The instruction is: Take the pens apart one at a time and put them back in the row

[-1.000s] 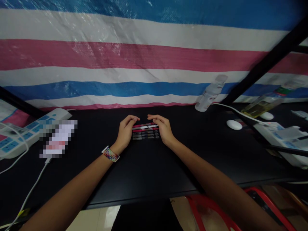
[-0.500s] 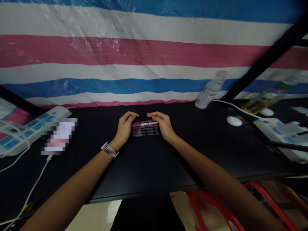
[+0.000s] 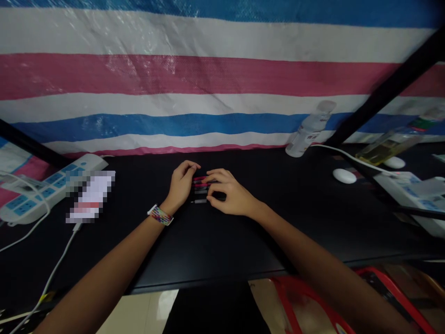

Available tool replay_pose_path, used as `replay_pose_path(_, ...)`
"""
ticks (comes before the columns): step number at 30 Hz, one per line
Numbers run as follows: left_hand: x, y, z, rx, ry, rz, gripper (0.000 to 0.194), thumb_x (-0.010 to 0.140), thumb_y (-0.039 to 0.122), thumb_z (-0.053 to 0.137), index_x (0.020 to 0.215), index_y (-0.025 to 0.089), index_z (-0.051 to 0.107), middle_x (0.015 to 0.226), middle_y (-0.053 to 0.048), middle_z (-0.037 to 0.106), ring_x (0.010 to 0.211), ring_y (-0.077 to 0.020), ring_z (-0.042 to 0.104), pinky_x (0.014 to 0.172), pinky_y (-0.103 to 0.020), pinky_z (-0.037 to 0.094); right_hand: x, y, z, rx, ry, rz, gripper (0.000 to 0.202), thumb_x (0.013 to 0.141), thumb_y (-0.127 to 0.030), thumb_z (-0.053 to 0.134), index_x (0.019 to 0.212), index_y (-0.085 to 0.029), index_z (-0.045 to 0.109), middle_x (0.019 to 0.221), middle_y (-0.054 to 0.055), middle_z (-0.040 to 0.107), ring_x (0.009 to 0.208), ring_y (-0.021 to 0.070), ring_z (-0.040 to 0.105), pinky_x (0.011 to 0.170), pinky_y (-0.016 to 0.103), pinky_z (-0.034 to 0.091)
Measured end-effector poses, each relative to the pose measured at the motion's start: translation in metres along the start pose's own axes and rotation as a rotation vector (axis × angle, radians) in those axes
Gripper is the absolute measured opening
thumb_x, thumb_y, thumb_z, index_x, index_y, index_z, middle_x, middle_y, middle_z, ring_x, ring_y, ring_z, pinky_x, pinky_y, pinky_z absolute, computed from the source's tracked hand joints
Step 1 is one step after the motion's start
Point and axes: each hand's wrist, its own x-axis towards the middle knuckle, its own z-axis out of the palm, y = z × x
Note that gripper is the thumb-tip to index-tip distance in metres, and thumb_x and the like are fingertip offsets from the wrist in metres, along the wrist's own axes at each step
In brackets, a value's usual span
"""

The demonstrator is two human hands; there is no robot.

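Note:
Several pens (image 3: 200,185), red ones farther off and dark ones nearer, lie side by side across the black table between my hands. A single grey pen (image 3: 200,201) lies a little apart on the near side, its tip to the left. My right hand (image 3: 227,192) arches over the right ends of the pens. Its thumb and index finger meet in a loop at the grey pen's right end, while the other fingers reach over the red pens. My left hand (image 3: 181,184), a colourful band on its wrist, stands at the pens' left ends with fingers curved forward, holding nothing visible.
A white power strip (image 3: 52,185) and a pixelated phone-like object (image 3: 91,197) with a cable lie left. To the right are a white bottle (image 3: 310,130), a tilted clear bottle (image 3: 392,141), a white mouse (image 3: 344,176) and another power strip (image 3: 410,199). Striped sheeting (image 3: 208,76) hangs behind.
My right hand has come left and nearer over the pens, its thumb and index finger closing into a loop. The nearest pen has separated towards me. My left hand has stayed about where it was.

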Motion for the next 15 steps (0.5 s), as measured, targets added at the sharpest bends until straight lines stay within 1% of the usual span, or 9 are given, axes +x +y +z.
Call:
replay_pose_path(3, 0.0, 0.0, 0.0, 0.004, -0.009, -0.002, 0.019, 0.098, 0.027, 0.057, 0.091, 0.022, 0.075, 0.093, -0.004, 0.073, 0.094, -0.0235, 0.065, 0.089, -0.037, 0.049, -0.001, 0.003, 0.0, -0.03, -0.018, -0.026, 0.005, 0.091, -0.021, 0.081, 0.09, -0.024, 0.077, 0.13, 0.011, 0.077, 0.143, 0.0353, 0.058, 0.119, 0.063, 0.047)
replay_pose_path(6, 0.0, 0.001, 0.0, 0.006, -0.015, 0.005, 0.019, 0.098, 0.028, 0.058, 0.091, 0.022, 0.075, 0.094, -0.004, 0.073, 0.094, -0.0235, 0.065, 0.089, -0.037, 0.049, -0.002, 0.008, 0.001, -0.059, -0.064, -0.063, 0.012, 0.086, -0.028, 0.089, 0.091, -0.023, 0.078, 0.131, 0.013, 0.076, 0.145, 0.0397, 0.056, 0.12, 0.066, 0.045)
replay_pose_path(9, -0.002, 0.005, 0.0, 0.003, -0.017, 0.026, 0.019, 0.099, 0.029, 0.059, 0.091, 0.022, 0.074, 0.093, -0.004, 0.073, 0.094, -0.0237, 0.066, 0.089, -0.037, 0.05, -0.003, 0.01, 0.002, -0.069, -0.089, -0.054, 0.011, 0.085, -0.024, 0.088, 0.088, -0.025, 0.077, 0.132, 0.012, 0.075, 0.146, 0.0399, 0.055, 0.12, 0.066, 0.045)
replay_pose_path(11, -0.004, 0.009, -0.001, -0.001, -0.038, 0.06, 0.018, 0.101, 0.03, 0.059, 0.092, 0.022, 0.073, 0.094, -0.004, 0.073, 0.094, -0.0236, 0.067, 0.09, -0.037, 0.051, -0.002, 0.011, 0.002, -0.055, -0.077, -0.042, 0.01, 0.086, -0.019, 0.084, 0.087, -0.026, 0.076, 0.131, 0.01, 0.076, 0.146, 0.0381, 0.056, 0.12, 0.065, 0.045)
replay_pose_path(13, -0.006, 0.016, -0.003, -0.002, -0.079, 0.115, 0.02, 0.103, 0.032, 0.058, 0.095, 0.023, 0.073, 0.097, -0.005, 0.074, 0.097, -0.0241, 0.069, 0.092, -0.038, 0.051, -0.001, 0.011, 0.0, -0.022, -0.035, -0.032, 0.01, 0.088, -0.018, 0.08, 0.088, -0.026, 0.075, 0.126, 0.009, 0.078, 0.142, 0.0364, 0.059, 0.119, 0.063, 0.046)
replay_pose_path(15, -0.009, 0.022, -0.006, 0.01, -0.142, 0.176, 0.023, 0.107, 0.035, 0.056, 0.098, 0.023, 0.075, 0.099, -0.006, 0.076, 0.099, -0.025, 0.07, 0.094, -0.04, 0.051, 0.002, 0.01, -0.003, 0.004, 0.03, -0.006, 0.007, 0.092, -0.019, 0.075, 0.093, -0.026, 0.074, 0.119, 0.009, 0.079, 0.133, 0.0343, 0.065, 0.115, 0.059, 0.05)
